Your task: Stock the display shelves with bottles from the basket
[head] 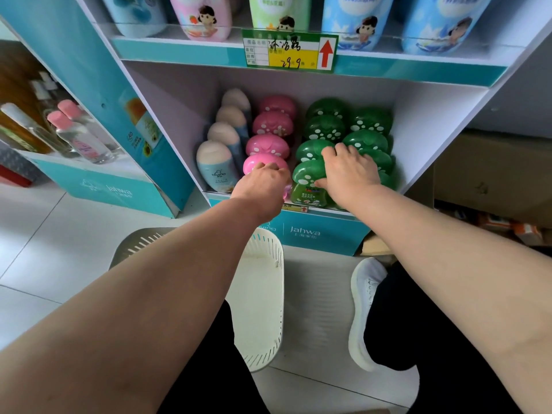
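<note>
On the lower display shelf point(433, 121) stand rows of bottles: cream-capped ones point(213, 162) at left, pink mushroom-capped ones point(270, 124) in the middle, green mushroom-capped ones point(325, 127) at right. My left hand point(263, 186) is closed around the front pink bottle point(257, 162) at the shelf's edge. My right hand point(349, 171) lies on the front green bottles point(307, 174), fingers curled over their caps. The white slotted basket point(265, 294) stands on the floor below my left forearm; the part of its inside that shows holds nothing.
An upper shelf carries tall blue, pink and green bottles above a green-yellow price tag point(289, 52). A second teal display point(98, 180) with clear bottles stands at left. Cardboard boxes point(490, 180) sit at right. My white shoe point(366, 309) rests beside the basket.
</note>
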The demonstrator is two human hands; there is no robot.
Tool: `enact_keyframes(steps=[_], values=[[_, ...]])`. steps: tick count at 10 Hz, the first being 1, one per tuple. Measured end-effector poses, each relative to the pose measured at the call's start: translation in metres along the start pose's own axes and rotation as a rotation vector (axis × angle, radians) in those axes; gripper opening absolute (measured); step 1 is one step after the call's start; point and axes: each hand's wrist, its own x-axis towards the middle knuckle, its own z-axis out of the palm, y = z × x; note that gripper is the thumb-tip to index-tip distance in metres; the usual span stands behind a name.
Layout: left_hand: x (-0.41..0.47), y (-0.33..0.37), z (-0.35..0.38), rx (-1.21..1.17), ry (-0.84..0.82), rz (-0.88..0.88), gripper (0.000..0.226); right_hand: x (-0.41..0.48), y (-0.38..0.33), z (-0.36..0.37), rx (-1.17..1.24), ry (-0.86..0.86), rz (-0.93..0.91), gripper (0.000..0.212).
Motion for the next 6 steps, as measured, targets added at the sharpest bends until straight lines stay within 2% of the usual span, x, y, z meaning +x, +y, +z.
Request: enact_keyframes(steps=[1, 2, 4, 6], values=[[-0.005, -0.005, -0.001, 0.024, -0.006, 0.002, 0.043, -0.008, -0.007, -0.006, -0.015, 0.078, -0.046, 0.049], [-0.018, -0.009, -0.006, 0.078, -0.017, 0.039, 0.042, -0.020, -0.020, -0.013, -0.032, 0.067, -0.113, 0.038], [-0.068, -0.042, -0.028, 0.166, -0.034, 0.063, 0.037, -0.043, -0.043, -0.029, -0.071, -0.053, -0.171, 0.019], [-0.117, -0.077, -0.053, 0.154, -0.016, -0.052, 0.036, -0.063, -0.088, -0.046, -0.103, -0.136, -0.295, 0.032]])
